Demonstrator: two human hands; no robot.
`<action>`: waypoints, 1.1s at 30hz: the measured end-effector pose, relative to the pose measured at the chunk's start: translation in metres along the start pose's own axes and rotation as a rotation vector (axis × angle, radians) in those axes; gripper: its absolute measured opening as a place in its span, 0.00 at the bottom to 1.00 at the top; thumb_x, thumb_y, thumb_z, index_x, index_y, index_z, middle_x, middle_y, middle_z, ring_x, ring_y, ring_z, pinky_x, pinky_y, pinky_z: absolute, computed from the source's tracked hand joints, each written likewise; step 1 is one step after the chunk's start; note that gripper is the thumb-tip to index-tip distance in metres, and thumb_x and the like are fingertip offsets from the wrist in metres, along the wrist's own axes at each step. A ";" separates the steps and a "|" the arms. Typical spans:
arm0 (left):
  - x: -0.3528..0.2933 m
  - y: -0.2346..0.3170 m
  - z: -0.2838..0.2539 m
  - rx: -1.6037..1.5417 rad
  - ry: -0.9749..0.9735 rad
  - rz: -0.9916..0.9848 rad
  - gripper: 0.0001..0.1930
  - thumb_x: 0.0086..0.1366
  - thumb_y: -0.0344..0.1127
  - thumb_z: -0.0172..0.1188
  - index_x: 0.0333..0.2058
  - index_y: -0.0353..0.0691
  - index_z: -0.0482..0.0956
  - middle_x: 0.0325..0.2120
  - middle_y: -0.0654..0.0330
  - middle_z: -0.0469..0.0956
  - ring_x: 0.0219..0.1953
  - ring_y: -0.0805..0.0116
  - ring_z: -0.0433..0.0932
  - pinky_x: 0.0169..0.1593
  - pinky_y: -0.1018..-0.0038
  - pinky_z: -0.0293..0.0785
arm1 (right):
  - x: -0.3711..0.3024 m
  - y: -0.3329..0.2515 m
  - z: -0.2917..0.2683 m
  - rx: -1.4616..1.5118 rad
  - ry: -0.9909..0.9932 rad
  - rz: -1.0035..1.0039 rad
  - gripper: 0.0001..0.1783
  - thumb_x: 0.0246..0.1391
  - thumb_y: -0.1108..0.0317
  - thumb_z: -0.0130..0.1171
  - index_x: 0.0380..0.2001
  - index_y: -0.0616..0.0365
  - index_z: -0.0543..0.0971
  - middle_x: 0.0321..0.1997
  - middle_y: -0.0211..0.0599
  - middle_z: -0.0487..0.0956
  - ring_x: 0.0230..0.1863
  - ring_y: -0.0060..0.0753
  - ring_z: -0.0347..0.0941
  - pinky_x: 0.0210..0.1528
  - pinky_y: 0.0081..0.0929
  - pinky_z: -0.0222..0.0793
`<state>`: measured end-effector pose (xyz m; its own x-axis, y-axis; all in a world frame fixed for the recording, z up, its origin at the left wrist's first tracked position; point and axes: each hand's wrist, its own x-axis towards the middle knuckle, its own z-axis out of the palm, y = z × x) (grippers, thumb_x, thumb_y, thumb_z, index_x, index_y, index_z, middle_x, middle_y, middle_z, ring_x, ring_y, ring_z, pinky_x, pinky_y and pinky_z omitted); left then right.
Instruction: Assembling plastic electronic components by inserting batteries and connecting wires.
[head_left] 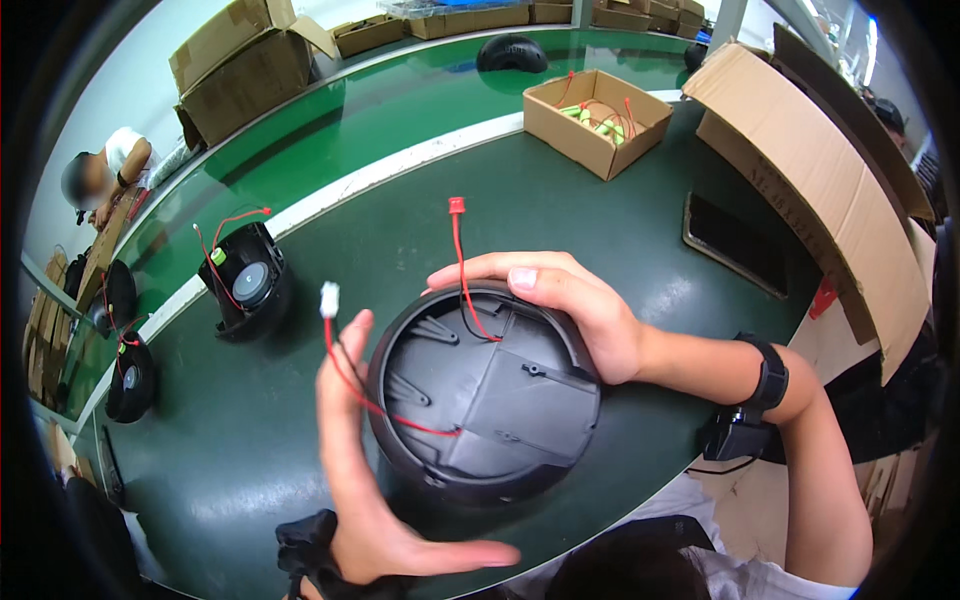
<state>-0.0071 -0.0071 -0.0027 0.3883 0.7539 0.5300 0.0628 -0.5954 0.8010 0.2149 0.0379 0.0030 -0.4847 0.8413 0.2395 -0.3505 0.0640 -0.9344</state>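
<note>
While the round black housing (487, 395) sits on the dark green table (600, 215), right hand (560, 305) cups its far rim; left hand (365, 470), fingers open, touches its near side beside 1 white-plugged red wire (345, 370).

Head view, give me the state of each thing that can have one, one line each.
Black round housing: open side up, held on the bench.
Left hand: open, palm against the housing's side.
Right hand: cupped over the far rim.
White connector: unplugged.
Red connector: unplugged.
Small cardboard box: open.
</note>
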 end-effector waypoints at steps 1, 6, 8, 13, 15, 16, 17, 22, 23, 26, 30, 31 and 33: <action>0.003 0.013 0.006 0.055 -0.041 -0.068 0.73 0.24 0.53 0.84 0.64 0.25 0.45 0.61 0.40 0.55 0.62 0.47 0.62 0.63 0.58 0.58 | 0.000 0.000 0.003 0.002 0.045 0.008 0.25 0.62 0.59 0.44 0.51 0.71 0.74 0.49 0.45 0.78 0.51 0.31 0.72 0.57 0.26 0.64; -0.001 0.006 0.005 0.274 -0.016 -0.017 0.72 0.26 0.56 0.83 0.63 0.25 0.46 0.59 0.37 0.57 0.59 0.44 0.66 0.60 0.57 0.65 | -0.006 -0.010 0.018 -0.119 0.130 -0.063 0.24 0.62 0.61 0.43 0.51 0.70 0.73 0.48 0.44 0.78 0.51 0.30 0.72 0.56 0.26 0.65; 0.000 0.014 0.002 0.309 0.024 0.124 0.71 0.26 0.56 0.83 0.63 0.26 0.47 0.59 0.37 0.59 0.59 0.44 0.67 0.60 0.57 0.66 | -0.008 -0.016 0.026 -0.151 0.139 -0.113 0.24 0.62 0.61 0.42 0.51 0.70 0.73 0.49 0.44 0.77 0.51 0.29 0.72 0.56 0.26 0.64; 0.011 -0.007 0.000 0.212 -0.064 0.066 0.70 0.27 0.56 0.82 0.63 0.27 0.48 0.59 0.34 0.59 0.57 0.42 0.70 0.59 0.61 0.68 | -0.008 0.002 0.012 -0.024 0.198 -0.035 0.22 0.64 0.62 0.43 0.52 0.69 0.72 0.48 0.43 0.77 0.50 0.27 0.71 0.56 0.26 0.65; 0.009 -0.007 0.000 0.242 -0.074 0.058 0.70 0.27 0.56 0.82 0.63 0.26 0.48 0.59 0.33 0.59 0.57 0.42 0.70 0.59 0.60 0.68 | -0.010 0.002 0.012 -0.066 0.211 -0.026 0.22 0.64 0.62 0.43 0.51 0.69 0.72 0.48 0.43 0.77 0.50 0.27 0.71 0.56 0.25 0.65; 0.007 -0.008 0.000 0.273 -0.080 0.048 0.70 0.27 0.56 0.82 0.63 0.26 0.49 0.58 0.33 0.60 0.57 0.42 0.69 0.59 0.60 0.67 | -0.010 0.004 0.011 -0.122 0.209 -0.041 0.22 0.64 0.62 0.43 0.51 0.69 0.73 0.48 0.42 0.77 0.50 0.26 0.71 0.56 0.25 0.64; 0.008 -0.005 -0.001 0.306 -0.088 0.052 0.70 0.27 0.56 0.82 0.63 0.25 0.49 0.58 0.33 0.60 0.57 0.41 0.69 0.60 0.58 0.67 | -0.010 0.005 0.009 -0.179 0.207 -0.056 0.22 0.64 0.62 0.43 0.51 0.69 0.73 0.49 0.42 0.77 0.51 0.26 0.70 0.56 0.25 0.64; 0.008 0.001 -0.005 0.276 -0.081 0.065 0.69 0.27 0.56 0.82 0.62 0.25 0.50 0.56 0.32 0.62 0.58 0.39 0.67 0.59 0.56 0.66 | -0.012 -0.001 0.020 -0.112 0.202 -0.025 0.23 0.63 0.61 0.45 0.54 0.68 0.70 0.49 0.40 0.76 0.53 0.26 0.69 0.57 0.25 0.62; 0.005 0.000 -0.003 0.249 -0.080 0.048 0.69 0.28 0.56 0.82 0.62 0.25 0.50 0.56 0.33 0.62 0.58 0.39 0.67 0.59 0.56 0.66 | -0.016 0.002 0.021 -0.037 0.189 0.007 0.23 0.64 0.61 0.44 0.55 0.67 0.70 0.50 0.39 0.76 0.54 0.27 0.68 0.58 0.25 0.61; 0.004 -0.002 -0.005 0.240 -0.076 0.047 0.68 0.28 0.55 0.82 0.62 0.25 0.51 0.57 0.33 0.61 0.59 0.38 0.66 0.60 0.56 0.66 | -0.015 -0.002 0.005 0.014 0.095 0.089 0.32 0.60 0.57 0.53 0.62 0.65 0.61 0.58 0.41 0.68 0.61 0.31 0.62 0.63 0.28 0.56; 0.008 -0.001 -0.012 0.269 -0.124 0.053 0.67 0.29 0.54 0.82 0.63 0.27 0.51 0.57 0.33 0.61 0.59 0.38 0.66 0.59 0.56 0.66 | 0.002 -0.022 -0.027 -0.778 -0.471 -0.162 0.73 0.25 0.51 0.80 0.69 0.60 0.43 0.70 0.48 0.50 0.71 0.43 0.50 0.70 0.35 0.48; 0.006 -0.003 -0.013 0.205 -0.135 0.033 0.67 0.28 0.53 0.82 0.63 0.28 0.50 0.58 0.33 0.59 0.61 0.38 0.64 0.61 0.55 0.65 | 0.001 -0.022 -0.025 -0.685 -0.477 -0.088 0.74 0.23 0.52 0.81 0.69 0.60 0.44 0.70 0.49 0.51 0.71 0.44 0.50 0.70 0.35 0.48; 0.007 -0.006 -0.015 0.171 -0.145 0.034 0.68 0.28 0.53 0.83 0.63 0.28 0.50 0.59 0.33 0.58 0.62 0.38 0.62 0.61 0.55 0.63 | 0.000 -0.025 -0.020 -0.624 -0.443 -0.007 0.74 0.19 0.56 0.83 0.68 0.62 0.47 0.68 0.50 0.56 0.70 0.45 0.54 0.70 0.34 0.50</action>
<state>-0.0187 0.0056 0.0005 0.5198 0.6922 0.5006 0.1975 -0.6675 0.7179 0.2398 0.0469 0.0206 -0.8066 0.5540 0.2062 0.0988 0.4704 -0.8769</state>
